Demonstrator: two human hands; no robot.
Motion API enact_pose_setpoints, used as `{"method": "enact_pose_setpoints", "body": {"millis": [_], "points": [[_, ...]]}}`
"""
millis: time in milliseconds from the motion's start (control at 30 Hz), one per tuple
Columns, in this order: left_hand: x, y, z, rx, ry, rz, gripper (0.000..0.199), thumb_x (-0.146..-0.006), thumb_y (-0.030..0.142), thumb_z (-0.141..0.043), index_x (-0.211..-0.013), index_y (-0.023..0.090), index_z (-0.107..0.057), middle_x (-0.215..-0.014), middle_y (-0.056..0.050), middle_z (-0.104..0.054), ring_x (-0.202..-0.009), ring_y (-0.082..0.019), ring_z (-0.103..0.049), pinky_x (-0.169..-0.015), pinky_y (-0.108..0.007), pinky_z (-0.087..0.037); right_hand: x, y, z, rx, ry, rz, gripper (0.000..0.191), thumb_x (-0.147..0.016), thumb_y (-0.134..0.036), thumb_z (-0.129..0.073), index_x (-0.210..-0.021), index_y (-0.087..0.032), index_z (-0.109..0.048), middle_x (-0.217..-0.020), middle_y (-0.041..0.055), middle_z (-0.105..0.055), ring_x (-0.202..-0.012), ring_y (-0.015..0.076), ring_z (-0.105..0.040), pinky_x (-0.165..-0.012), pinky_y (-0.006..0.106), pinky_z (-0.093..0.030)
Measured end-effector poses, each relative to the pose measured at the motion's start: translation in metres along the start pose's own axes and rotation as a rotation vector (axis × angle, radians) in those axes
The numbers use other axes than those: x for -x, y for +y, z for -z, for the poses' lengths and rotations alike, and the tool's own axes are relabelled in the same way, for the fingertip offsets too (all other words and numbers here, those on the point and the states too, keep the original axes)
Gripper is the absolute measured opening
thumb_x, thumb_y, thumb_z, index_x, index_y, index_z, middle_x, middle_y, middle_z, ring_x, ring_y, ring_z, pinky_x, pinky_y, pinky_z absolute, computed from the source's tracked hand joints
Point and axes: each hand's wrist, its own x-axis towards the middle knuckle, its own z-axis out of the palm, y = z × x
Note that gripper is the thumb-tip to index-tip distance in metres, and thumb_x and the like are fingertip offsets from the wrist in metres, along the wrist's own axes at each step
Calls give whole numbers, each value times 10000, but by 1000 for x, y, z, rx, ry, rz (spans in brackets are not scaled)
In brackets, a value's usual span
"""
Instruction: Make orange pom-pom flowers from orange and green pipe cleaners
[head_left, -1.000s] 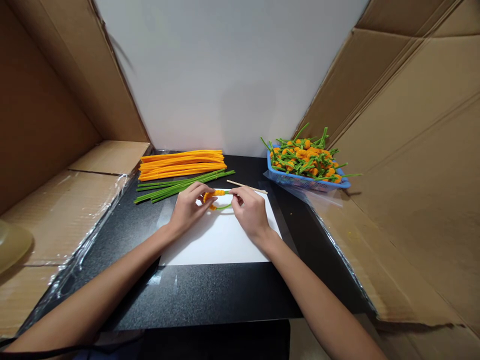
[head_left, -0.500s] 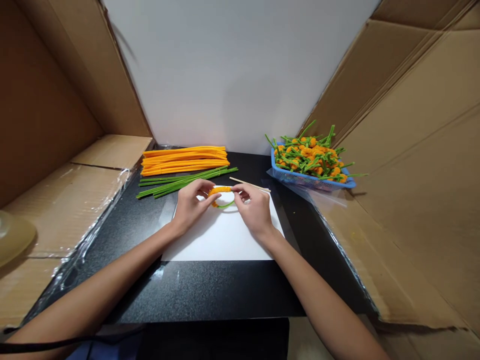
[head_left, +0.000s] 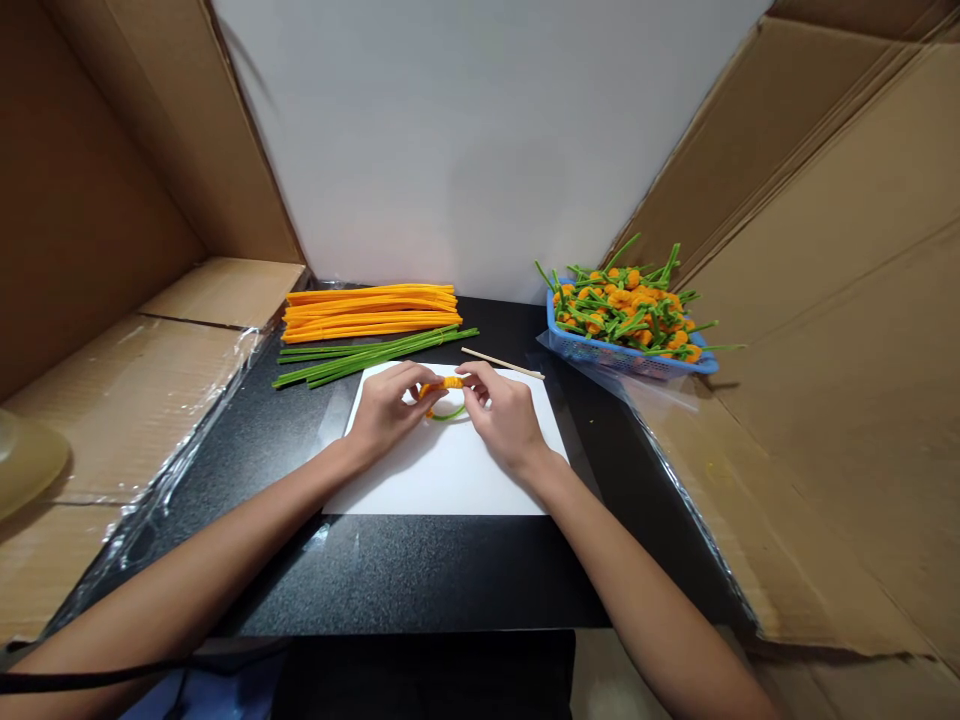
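Note:
Between my two hands is an orange coiled pipe cleaner [head_left: 453,382], joined to a green pipe cleaner [head_left: 448,414] that curves below it into a loop. My left hand [head_left: 390,405] pinches the coil's left part between thumb and fingers. At the right end, my right hand [head_left: 504,408] closes thumb and fingertips on the same coil. Both hands are just above a white sheet of paper [head_left: 442,475]. The fingers hide parts of the coil and its ends.
Behind my hands lie straight orange pipe cleaners [head_left: 367,312], green pipe cleaners [head_left: 367,358] and a thin wooden stick [head_left: 502,363]. A blue basket [head_left: 622,358] at the back right is heaped with orange-and-green pieces. Cardboard walls [head_left: 847,300] flank the black table [head_left: 420,580].
My hands have come slightly closer together on the coil, and less of the orange shows between them. The whole view has shifted slightly.

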Motion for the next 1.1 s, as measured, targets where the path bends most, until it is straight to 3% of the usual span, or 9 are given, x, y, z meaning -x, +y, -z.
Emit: {"method": "enact_pose_setpoints", "body": {"millis": [400,567,733,933,1100], "points": [[-1,-2,0,3,-9,-42,102,-876,294,-673,-903,199,-702,-811,-1,-736,-604,-99,-592,-600,-229,-482,1,-8,-1,45,-28,-7,275,-858,-69,-537,-1075,-195,-650,-845,36,-732,-710,170,-668,-682,256,-478],[-3,-1,-2,237,2,103,270,-784,351,-771,-977,189,-672,-897,-35,-734,-744,-147,-676,-629,-241,-520,-1,0,-1,-60,5,-124,262,-842,-93,-574,-1062,-195,-673,-853,32,-753,-677,158,-669,-673,247,-495],[-5,-1,-3,393,3,228,306,-777,341,-774,-1011,186,-652,-916,-50,-716,-826,-177,-698,-682,-266,-529,-2,3,1,-93,-36,-136,260,-852,-104,-565,-1032,-200,-726,-889,41,-769,-694,166,-679,-670,261,-505],[-3,-3,-6,520,33,259,362,-722,288,-822,-1021,193,-640,-909,-32,-680,-815,-151,-657,-729,-263,-524,-2,1,-2,-169,-107,-126,350,-823,-38,-547,-1072,-188,-741,-1038,68,-766,-821,181,-706,-770,284,-532],[-4,-4,-7,608,32,289,362,-687,244,-846,-984,194,-646,-869,-14,-672,-784,-135,-643,-735,-254,-522,-2,1,-2,-189,-105,-157,332,-818,-39,-559,-1050,-184,-748,-945,60,-776,-776,183,-710,-761,288,-543]]}}
